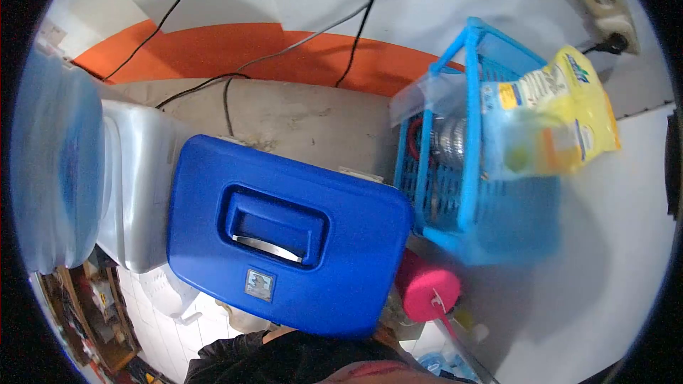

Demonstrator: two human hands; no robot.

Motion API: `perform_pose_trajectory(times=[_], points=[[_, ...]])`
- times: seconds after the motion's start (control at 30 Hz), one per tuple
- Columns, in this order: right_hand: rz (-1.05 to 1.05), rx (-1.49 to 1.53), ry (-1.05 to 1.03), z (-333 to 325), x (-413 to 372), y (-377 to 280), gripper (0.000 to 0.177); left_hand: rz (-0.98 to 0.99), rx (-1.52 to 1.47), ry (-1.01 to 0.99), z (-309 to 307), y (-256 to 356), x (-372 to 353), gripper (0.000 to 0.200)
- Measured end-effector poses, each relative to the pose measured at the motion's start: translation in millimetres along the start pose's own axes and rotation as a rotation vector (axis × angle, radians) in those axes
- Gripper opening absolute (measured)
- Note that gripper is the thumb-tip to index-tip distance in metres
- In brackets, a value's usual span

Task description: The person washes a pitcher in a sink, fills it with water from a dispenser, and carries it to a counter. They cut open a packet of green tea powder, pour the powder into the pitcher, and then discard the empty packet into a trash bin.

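Observation:
A blue cooler box (pixel 348 242) with a rounded lid fills the middle of the head view, tilted slightly, its near edge close to my body. Set into its lid is a recessed handle (pixel 277 224) with a shiny silver strip. At the near edge, a bit of my left hand or wrist (pixel 279 334) shows beyond a dark sleeve. My right hand (pixel 386 338) shows only as a small patch by the box's near right corner. Both hands reach in against or under the box; the fingers are hidden behind it.
Right of the box stands a light-blue plastic basket (pixel 466 199) holding a yellow pouch (pixel 590 114) and other items. A pink cylindrical object (pixel 430 295) sits below it. White jerrycan (pixel 139 185) and water jug (pixel 57 171) stand left. Cables (pixel 363 14) cross the back wall.

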State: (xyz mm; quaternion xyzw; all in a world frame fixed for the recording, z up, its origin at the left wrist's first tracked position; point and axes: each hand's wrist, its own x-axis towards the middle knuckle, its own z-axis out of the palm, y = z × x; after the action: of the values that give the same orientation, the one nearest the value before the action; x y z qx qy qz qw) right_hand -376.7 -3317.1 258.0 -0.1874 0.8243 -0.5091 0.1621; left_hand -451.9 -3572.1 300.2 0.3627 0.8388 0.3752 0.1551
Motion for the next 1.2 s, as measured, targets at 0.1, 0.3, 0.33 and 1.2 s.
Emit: perform_pose_trajectory(times=[0.1, 0.3, 0.33, 1.2], points=[[0.02, -0.025, 0.003, 0.5, -6.4, -7.8, 0.013, 0.052, 0.025, -0.013, 1.2, 0.4, 2.1, 0.03], [0.19, -0.177, -0.032, 14.7, -11.0, -38.3, 0.016, 0.167, 0.092, -0.022, 10.1, 17.2, -4.9, 0.031], [0.215, -0.218, -0.036, 16.8, -8.4, -45.4, 0.017, 0.188, 0.107, -0.024, 11.4, 21.1, -8.6, 0.031], [0.005, 0.404, 0.715, 81.4, -47.1, -88.5, 0.02, 0.365, 0.241, 0.19, 4.7, 79.5, -63.5, 0.014]])
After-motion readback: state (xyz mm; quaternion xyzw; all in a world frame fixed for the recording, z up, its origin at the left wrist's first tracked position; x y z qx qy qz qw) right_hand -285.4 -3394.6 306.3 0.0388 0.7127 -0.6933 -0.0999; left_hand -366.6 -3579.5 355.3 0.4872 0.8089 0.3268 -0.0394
